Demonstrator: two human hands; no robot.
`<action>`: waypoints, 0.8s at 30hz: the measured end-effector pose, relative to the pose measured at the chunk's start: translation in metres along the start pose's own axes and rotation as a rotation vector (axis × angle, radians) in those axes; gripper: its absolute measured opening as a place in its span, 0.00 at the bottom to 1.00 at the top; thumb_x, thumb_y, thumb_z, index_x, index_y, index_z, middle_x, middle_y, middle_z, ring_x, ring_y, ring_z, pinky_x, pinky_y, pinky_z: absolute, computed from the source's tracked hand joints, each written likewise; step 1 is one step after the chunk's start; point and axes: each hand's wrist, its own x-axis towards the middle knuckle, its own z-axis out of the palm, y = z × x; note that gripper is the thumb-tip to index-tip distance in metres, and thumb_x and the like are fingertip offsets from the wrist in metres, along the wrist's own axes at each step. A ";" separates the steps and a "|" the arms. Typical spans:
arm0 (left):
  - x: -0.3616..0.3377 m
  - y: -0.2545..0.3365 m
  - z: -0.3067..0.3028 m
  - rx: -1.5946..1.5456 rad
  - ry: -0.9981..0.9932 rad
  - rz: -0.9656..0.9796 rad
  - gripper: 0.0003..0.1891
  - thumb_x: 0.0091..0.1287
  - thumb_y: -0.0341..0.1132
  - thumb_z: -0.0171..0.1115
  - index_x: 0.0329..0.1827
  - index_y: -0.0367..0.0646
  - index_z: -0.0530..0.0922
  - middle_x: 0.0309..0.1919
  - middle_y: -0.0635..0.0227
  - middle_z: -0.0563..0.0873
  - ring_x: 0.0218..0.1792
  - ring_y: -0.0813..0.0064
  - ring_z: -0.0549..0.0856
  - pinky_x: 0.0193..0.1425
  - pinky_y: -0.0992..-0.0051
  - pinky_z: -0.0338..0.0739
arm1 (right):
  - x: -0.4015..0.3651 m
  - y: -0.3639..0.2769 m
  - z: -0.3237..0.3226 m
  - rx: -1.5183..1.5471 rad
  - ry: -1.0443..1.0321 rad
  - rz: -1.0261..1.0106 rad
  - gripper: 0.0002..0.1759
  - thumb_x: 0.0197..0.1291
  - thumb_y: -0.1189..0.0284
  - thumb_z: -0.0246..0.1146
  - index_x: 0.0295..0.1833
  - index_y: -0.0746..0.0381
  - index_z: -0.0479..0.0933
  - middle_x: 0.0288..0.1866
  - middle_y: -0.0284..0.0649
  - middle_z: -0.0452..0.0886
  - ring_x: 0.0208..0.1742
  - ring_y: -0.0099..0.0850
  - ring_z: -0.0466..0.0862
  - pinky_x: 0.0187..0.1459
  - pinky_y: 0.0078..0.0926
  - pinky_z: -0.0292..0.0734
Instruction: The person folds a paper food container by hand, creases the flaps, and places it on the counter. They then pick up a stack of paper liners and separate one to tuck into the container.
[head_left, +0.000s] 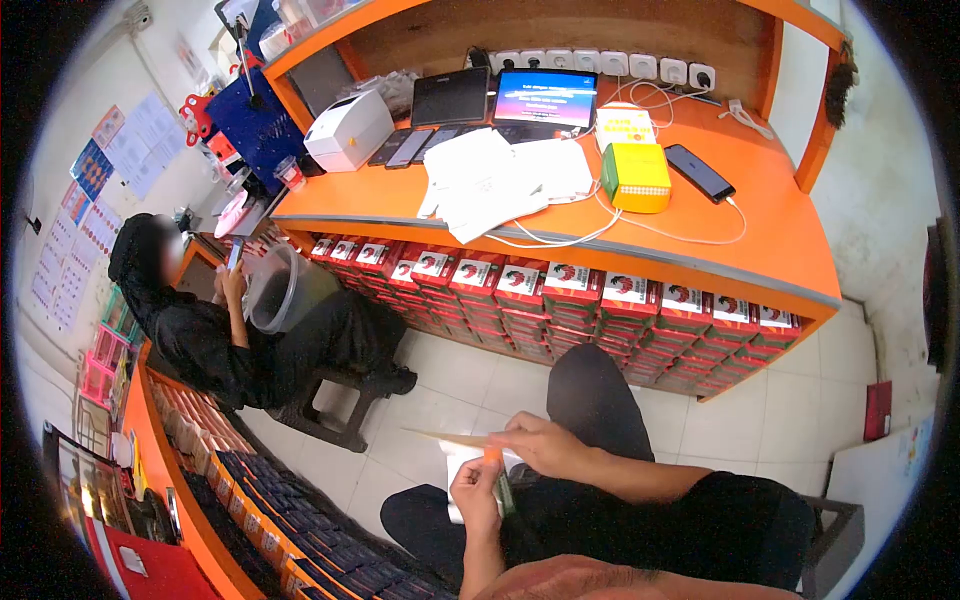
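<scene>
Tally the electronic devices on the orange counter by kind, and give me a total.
Label printer: 1
Propped-up tablets: 2, one dark and one lit
Phone on a cable: 1
Phones beside the printer: 3, as far as the view shows
Total: 7
</scene>
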 end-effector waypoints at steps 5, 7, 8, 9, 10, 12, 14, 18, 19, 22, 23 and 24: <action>-0.002 0.001 0.001 -0.005 -0.097 -0.079 0.03 0.71 0.23 0.68 0.44 0.33 0.85 0.35 0.67 0.91 0.34 0.82 0.86 0.43 0.82 0.79 | -0.006 0.008 0.013 -0.128 0.043 -0.069 0.09 0.69 0.70 0.67 0.50 0.61 0.87 0.43 0.43 0.87 0.45 0.42 0.89 0.47 0.37 0.83; -0.005 -0.003 0.002 0.034 -0.077 -0.076 0.03 0.71 0.24 0.68 0.44 0.33 0.85 0.36 0.66 0.91 0.34 0.82 0.86 0.43 0.81 0.79 | -0.008 0.012 0.014 -0.020 -0.019 0.054 0.08 0.67 0.70 0.68 0.47 0.62 0.86 0.44 0.44 0.88 0.45 0.42 0.89 0.46 0.36 0.83; -0.007 -0.006 0.001 0.052 -0.065 -0.082 0.03 0.72 0.24 0.68 0.44 0.33 0.85 0.37 0.65 0.91 0.35 0.82 0.87 0.43 0.81 0.80 | -0.009 0.015 0.014 0.034 -0.049 0.118 0.08 0.66 0.69 0.69 0.45 0.63 0.86 0.44 0.44 0.88 0.45 0.42 0.89 0.46 0.36 0.83; -0.009 -0.009 -0.001 0.069 -0.054 -0.089 0.03 0.72 0.24 0.68 0.44 0.33 0.85 0.37 0.65 0.92 0.35 0.82 0.87 0.43 0.81 0.80 | -0.009 0.017 0.013 0.042 -0.064 0.125 0.09 0.66 0.69 0.70 0.44 0.63 0.86 0.44 0.45 0.88 0.45 0.42 0.89 0.47 0.36 0.83; -0.011 -0.015 -0.003 0.083 -0.056 -0.081 0.03 0.72 0.24 0.68 0.44 0.33 0.85 0.38 0.65 0.92 0.35 0.82 0.87 0.44 0.81 0.80 | -0.010 0.020 0.013 0.050 -0.080 0.132 0.09 0.65 0.69 0.70 0.43 0.64 0.86 0.44 0.45 0.88 0.46 0.42 0.89 0.47 0.35 0.83; -0.011 -0.020 -0.005 0.109 -0.056 -0.064 0.04 0.73 0.25 0.67 0.45 0.33 0.85 0.38 0.64 0.91 0.36 0.82 0.87 0.44 0.81 0.80 | -0.009 0.025 0.014 0.073 -0.117 0.139 0.09 0.65 0.69 0.71 0.43 0.65 0.86 0.45 0.46 0.88 0.47 0.41 0.88 0.48 0.34 0.82; -0.014 -0.019 -0.004 0.086 -0.045 -0.052 0.04 0.74 0.25 0.66 0.45 0.33 0.85 0.39 0.64 0.91 0.37 0.82 0.87 0.45 0.80 0.80 | -0.009 0.031 0.015 0.103 -0.161 0.140 0.10 0.65 0.70 0.71 0.43 0.66 0.86 0.47 0.47 0.88 0.49 0.39 0.88 0.51 0.32 0.82; -0.015 -0.019 -0.006 0.090 -0.024 -0.001 0.04 0.75 0.26 0.65 0.46 0.34 0.83 0.39 0.65 0.90 0.37 0.81 0.86 0.45 0.80 0.80 | -0.012 0.040 0.026 0.336 -0.073 0.174 0.10 0.67 0.69 0.70 0.43 0.66 0.86 0.47 0.46 0.88 0.51 0.38 0.87 0.56 0.35 0.80; -0.016 -0.017 -0.005 0.083 -0.020 0.007 0.03 0.75 0.26 0.65 0.45 0.34 0.82 0.38 0.66 0.90 0.36 0.82 0.85 0.44 0.80 0.79 | -0.011 0.037 0.028 0.410 -0.068 0.224 0.09 0.68 0.69 0.70 0.43 0.66 0.86 0.48 0.46 0.88 0.52 0.37 0.87 0.57 0.35 0.80; -0.017 -0.011 -0.003 0.067 -0.020 0.033 0.03 0.76 0.26 0.64 0.44 0.35 0.81 0.36 0.67 0.89 0.35 0.83 0.84 0.42 0.80 0.79 | -0.008 0.035 0.027 0.468 -0.076 0.244 0.09 0.69 0.70 0.70 0.44 0.66 0.86 0.52 0.45 0.88 0.56 0.36 0.86 0.62 0.35 0.78; -0.018 -0.008 -0.004 0.066 -0.027 0.041 0.02 0.76 0.26 0.64 0.44 0.35 0.81 0.37 0.66 0.89 0.36 0.82 0.85 0.43 0.80 0.79 | -0.007 0.035 0.026 0.460 -0.083 0.229 0.09 0.69 0.70 0.70 0.45 0.66 0.86 0.53 0.45 0.88 0.57 0.35 0.85 0.63 0.35 0.77; -0.018 -0.004 -0.003 0.065 -0.035 0.050 0.02 0.76 0.25 0.65 0.45 0.35 0.81 0.38 0.66 0.89 0.36 0.82 0.85 0.45 0.80 0.80 | -0.005 0.032 0.023 0.455 -0.094 0.219 0.09 0.69 0.70 0.70 0.45 0.66 0.86 0.53 0.46 0.88 0.57 0.36 0.85 0.63 0.35 0.77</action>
